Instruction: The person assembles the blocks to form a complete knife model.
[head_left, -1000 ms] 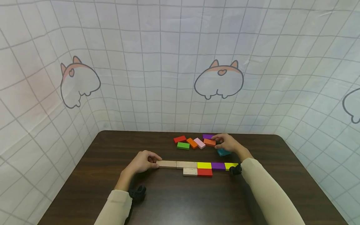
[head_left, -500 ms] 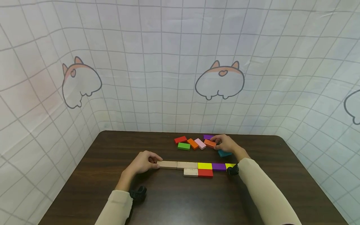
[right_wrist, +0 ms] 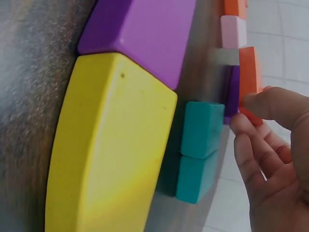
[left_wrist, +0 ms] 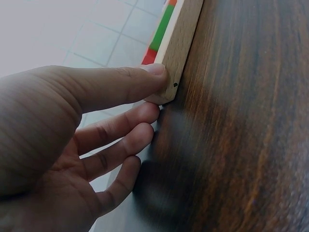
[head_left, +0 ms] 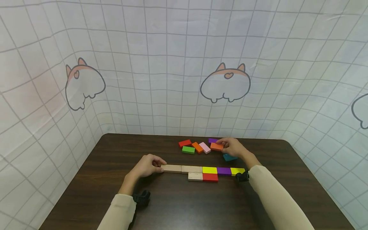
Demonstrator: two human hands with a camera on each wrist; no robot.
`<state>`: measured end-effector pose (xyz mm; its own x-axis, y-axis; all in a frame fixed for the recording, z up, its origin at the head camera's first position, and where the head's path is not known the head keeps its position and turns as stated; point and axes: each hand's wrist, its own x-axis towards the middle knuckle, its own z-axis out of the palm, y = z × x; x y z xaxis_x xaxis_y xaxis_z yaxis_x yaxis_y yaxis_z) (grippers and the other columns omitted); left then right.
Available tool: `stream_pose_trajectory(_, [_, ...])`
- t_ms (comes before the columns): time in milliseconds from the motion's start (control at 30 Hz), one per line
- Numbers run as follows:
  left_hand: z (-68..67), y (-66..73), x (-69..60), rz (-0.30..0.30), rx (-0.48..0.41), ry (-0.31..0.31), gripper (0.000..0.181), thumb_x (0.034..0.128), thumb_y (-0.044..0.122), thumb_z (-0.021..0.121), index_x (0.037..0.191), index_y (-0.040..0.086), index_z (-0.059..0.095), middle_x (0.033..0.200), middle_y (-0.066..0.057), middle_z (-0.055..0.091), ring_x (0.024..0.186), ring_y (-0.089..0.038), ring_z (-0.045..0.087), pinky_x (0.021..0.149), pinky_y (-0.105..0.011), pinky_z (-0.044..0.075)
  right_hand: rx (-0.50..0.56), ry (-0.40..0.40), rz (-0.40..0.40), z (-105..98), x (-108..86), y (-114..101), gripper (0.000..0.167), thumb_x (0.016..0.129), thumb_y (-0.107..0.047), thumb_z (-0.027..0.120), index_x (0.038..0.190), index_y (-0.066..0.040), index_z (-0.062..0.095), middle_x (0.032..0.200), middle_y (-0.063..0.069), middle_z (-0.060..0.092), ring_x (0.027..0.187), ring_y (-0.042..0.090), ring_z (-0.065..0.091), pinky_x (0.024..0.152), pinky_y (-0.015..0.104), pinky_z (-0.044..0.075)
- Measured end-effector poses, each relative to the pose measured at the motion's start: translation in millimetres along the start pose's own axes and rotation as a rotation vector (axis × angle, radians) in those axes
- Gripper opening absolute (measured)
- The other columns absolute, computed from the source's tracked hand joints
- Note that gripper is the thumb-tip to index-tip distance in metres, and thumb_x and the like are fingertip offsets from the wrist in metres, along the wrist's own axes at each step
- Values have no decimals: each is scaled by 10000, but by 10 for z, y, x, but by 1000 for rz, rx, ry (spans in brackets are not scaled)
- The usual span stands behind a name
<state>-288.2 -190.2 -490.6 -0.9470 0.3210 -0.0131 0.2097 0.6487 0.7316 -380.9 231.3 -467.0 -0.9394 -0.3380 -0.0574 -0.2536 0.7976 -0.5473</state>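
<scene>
In the head view, my left hand [head_left: 148,166] is at the left end of a row of flat blocks. Its thumb lies along the near side of the end plain wooden block [head_left: 171,168], pinching it; the index finger is mostly hidden in the left wrist view. Over at the back, my right hand [head_left: 234,147] pinches an orange block [right_wrist: 249,82] between thumb and fingers, apparently slightly raised. Behind that sits a purple block [head_left: 212,140], and closer to me are two teal blocks [right_wrist: 203,128], one against the other.
The row continues with another wooden block [head_left: 191,169], yellow [head_left: 210,170], purple [head_left: 224,171] and yellow [head_left: 237,171] blocks. A pale block [head_left: 195,176] and a red block [head_left: 210,177] touch its near side. Loose red, green [head_left: 188,150], orange and pink [head_left: 205,147] blocks lie behind.
My right fingers have closed on the orange block, which has shifted slightly to the right, away from the pink one. The left hand has stayed at the row's end.
</scene>
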Motion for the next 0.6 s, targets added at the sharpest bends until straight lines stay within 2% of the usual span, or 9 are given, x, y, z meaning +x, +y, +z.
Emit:
stream_pose_trajectory(333, [-1, -7, 4, 2, 3, -3, 198, 853, 120, 832, 1046, 148, 804, 864, 0, 690, 749, -147, 595, 662, -294, 498, -6, 38, -117, -88, -240, -18, 393, 932, -59, 688, 1319, -127, 690, 1153, 143, 605, 900, 228, 562, 773, 358, 534])
stream_pose_trajectory(600, [7, -2, 6, -10, 14, -2, 195, 853, 129, 834, 1042, 163, 804, 866, 11, 688, 745, -126, 590, 660, -273, 494, 26, 63, -165, -124, -530, 31, 388, 927, -66, 699, 1313, -101, 686, 1128, 140, 606, 890, 221, 599, 723, 311, 514])
